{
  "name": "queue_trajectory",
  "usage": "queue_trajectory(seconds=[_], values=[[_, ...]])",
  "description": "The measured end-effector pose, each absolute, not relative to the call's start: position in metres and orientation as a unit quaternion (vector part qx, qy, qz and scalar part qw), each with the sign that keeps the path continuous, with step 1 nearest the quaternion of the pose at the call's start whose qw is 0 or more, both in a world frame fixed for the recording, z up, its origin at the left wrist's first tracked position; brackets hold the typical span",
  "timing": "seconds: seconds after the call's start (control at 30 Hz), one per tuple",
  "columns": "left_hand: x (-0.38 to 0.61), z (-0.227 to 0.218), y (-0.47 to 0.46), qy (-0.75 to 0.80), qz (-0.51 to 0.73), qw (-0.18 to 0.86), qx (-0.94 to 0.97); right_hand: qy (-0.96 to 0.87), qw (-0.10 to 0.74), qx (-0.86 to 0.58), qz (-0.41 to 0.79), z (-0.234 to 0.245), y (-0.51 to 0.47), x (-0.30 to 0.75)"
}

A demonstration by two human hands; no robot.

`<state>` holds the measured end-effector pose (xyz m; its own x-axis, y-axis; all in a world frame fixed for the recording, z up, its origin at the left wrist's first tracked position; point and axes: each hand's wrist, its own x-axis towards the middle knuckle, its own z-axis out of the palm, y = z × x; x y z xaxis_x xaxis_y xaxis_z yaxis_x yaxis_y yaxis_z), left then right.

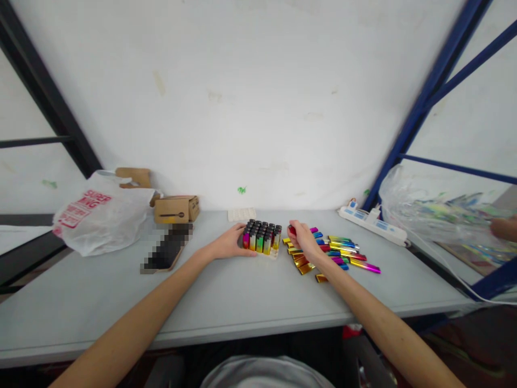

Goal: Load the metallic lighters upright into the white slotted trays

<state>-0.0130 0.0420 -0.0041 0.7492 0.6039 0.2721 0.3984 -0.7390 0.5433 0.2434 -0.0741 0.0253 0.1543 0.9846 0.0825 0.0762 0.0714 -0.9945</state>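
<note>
One pale rack (273, 253) stands near the middle of the frame, packed with upright lighters (260, 237) whose black tops crowd together — about twenty, though the rear ones overlap too much for a sure count. To its right, more than a dozen loose lighters (340, 249) lie in an overlapping spread, too tangled to number exactly. One second rack (241, 214) lies against the wall, one phone (173, 250) lies left of centre, one small carton (176, 210) and one white plastic bag (100, 215) sit farther left, and one power strip (374, 224) lies at right. One hand of another person (504, 229) shows at the far right edge.

The left hand (232, 242) grasps the left end of the pale rack, its thumb along the front. The right hand (302, 237) is closed on one red lighter (291, 230), which pokes from the curled fingers on the side facing the rack, just apart from it.

The front edge of the grey table (250, 302) crosses the lower frame; bare surface lies between it and the rack. Only a narrow gap parts the rack from the loose spread — there is wider room between phone and rack, under the left forearm.
</note>
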Motion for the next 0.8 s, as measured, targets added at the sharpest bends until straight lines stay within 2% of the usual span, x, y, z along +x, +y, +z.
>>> queue_trajectory(seconds=[0.23, 0.47, 0.6, 0.8], values=[[-0.013, -0.004, 0.041, 0.277, 0.22, 0.23, 0.907, -0.493, 0.528, -0.528, 0.446, 0.023, -0.078, 0.244], [-0.014, -0.005, 0.042, 0.271, 0.226, 0.229, 0.907, -0.521, 0.552, -0.495, 0.424, 0.018, -0.07, 0.249], [-0.014, -0.006, 0.043, 0.271, 0.218, 0.227, 0.909, -0.592, 0.538, -0.5, 0.332, 0.021, -0.074, 0.253], [-0.014, -0.007, 0.044, 0.274, 0.214, 0.228, 0.909, -0.708, 0.476, -0.504, 0.133, 0.029, -0.087, 0.254]])
